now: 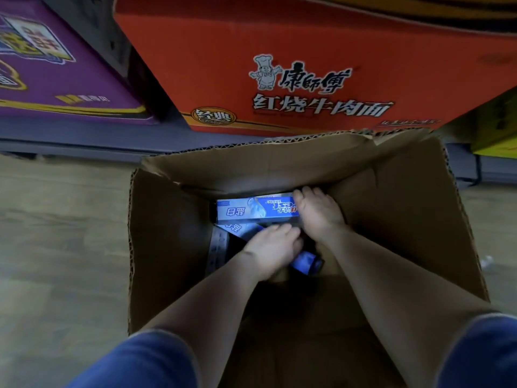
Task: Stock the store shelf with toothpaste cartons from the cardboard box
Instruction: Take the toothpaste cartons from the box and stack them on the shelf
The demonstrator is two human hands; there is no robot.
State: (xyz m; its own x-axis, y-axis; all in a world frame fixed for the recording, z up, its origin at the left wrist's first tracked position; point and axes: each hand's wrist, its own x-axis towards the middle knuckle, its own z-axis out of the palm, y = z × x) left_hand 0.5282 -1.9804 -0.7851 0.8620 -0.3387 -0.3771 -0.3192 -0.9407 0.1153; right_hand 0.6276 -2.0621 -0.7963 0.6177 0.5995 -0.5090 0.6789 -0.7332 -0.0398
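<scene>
An open brown cardboard box (391,191) stands on the floor below me, and both my arms reach deep into it. At its bottom lie several blue toothpaste cartons. My right hand (319,211) grips the right end of the top carton (251,210), which lies level across the far side. My left hand (272,246) closes over a second carton (305,261) that lies slanted underneath it. A third carton (237,229) pokes out to the left between the two.
A low grey shelf edge (84,138) runs just behind the box. On it stand a large red noodle case (307,65), a purple case (56,65) to the left and a yellow one (498,135) at the right. Wood-look floor (61,233) lies on both sides.
</scene>
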